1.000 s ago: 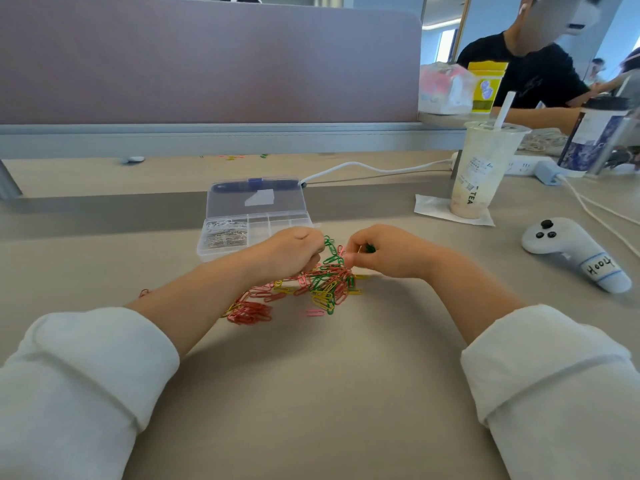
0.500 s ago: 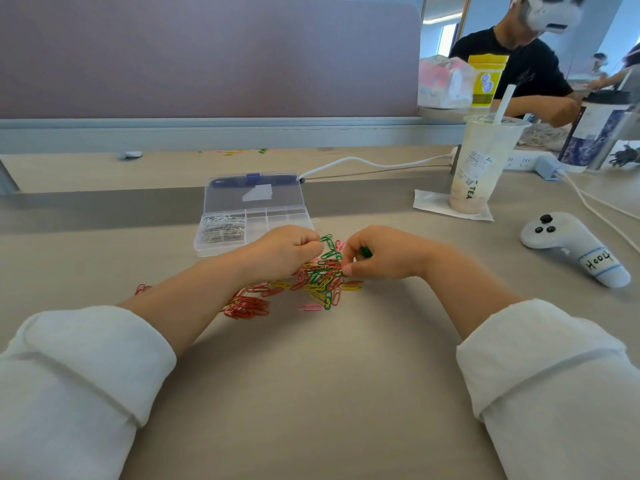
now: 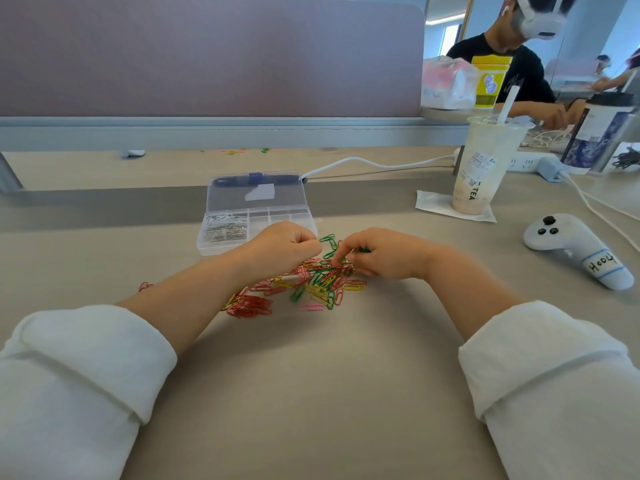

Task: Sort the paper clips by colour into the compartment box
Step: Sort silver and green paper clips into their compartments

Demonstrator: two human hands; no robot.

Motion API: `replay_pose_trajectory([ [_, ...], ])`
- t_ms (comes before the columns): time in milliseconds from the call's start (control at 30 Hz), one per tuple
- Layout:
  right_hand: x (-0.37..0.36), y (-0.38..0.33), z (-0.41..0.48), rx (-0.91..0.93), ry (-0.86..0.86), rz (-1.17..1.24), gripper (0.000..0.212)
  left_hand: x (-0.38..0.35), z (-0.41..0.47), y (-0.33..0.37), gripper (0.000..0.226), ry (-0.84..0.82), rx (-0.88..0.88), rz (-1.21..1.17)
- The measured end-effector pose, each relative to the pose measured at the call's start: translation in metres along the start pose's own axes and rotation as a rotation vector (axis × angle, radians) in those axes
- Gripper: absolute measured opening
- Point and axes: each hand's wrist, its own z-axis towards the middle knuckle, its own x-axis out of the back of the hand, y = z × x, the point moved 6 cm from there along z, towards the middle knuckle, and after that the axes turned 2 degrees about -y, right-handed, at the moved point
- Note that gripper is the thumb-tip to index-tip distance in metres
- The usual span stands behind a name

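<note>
Clips under my hands
I see my left hand (image 3: 284, 245) fisted and my right hand (image 3: 377, 252) pinching green clips over the paper clips (image 3: 311, 282); the compartment box (image 3: 256, 216) lies just beyond, with bare desk (image 3: 311, 393) nearer.

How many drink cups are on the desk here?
2. A clear bubble tea cup with a straw stands on a napkin right of the compartment box; a dark cup sits at the far right edge.
</note>
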Motion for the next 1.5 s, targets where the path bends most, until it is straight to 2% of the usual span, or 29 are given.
replay_pose_trajectory([
  [133, -0.002, 0.000, 0.002, -0.001, 0.022, 0.097, 0.026, 0.000, 0.000, -0.003, 0.033, -0.013, 0.011, -0.062],
  [333, 0.000, -0.009, 0.000, 0.013, 0.068, 0.063, 0.048, 0.002, -0.001, -0.004, 0.041, -0.001, -0.004, -0.116],
  [500, 0.003, -0.007, -0.001, -0.038, 0.118, -0.017, 0.052, -0.002, -0.001, -0.006, 0.041, -0.051, -0.016, -0.176],
  [600, 0.001, -0.010, 0.001, -0.009, 0.138, -0.027, 0.047, -0.005, 0.000, -0.007, 0.035, -0.098, -0.002, -0.200],
  [733, -0.003, -0.016, 0.003, 0.069, 0.128, -0.017, 0.024, -0.008, -0.001, -0.011, 0.032, -0.142, 0.071, -0.250],
  [867, -0.006, -0.019, 0.001, 0.119, 0.090, -0.010, 0.017, -0.008, -0.002, -0.017, 0.031, -0.151, 0.180, -0.466],
  [1000, -0.004, -0.016, 0.001, 0.109, 0.072, -0.019, 0.011, -0.003, -0.006, -0.022, 0.030, -0.197, 0.264, -0.586],
  [1167, -0.002, -0.018, 0.003, 0.097, 0.135, -0.054, 0.015, -0.002, -0.009, -0.021, 0.026, -0.263, 0.283, -0.533],
  [1367, -0.006, -0.028, 0.003, 0.124, 0.092, -0.083, 0.018, 0.002, -0.008, -0.021, 0.023, -0.235, 0.268, -0.473],
  [1500, -0.002, -0.023, 0.002, 0.098, 0.099, -0.130, 0.016, 0.000, -0.011, -0.014, 0.029, -0.225, 0.253, -0.284],
])
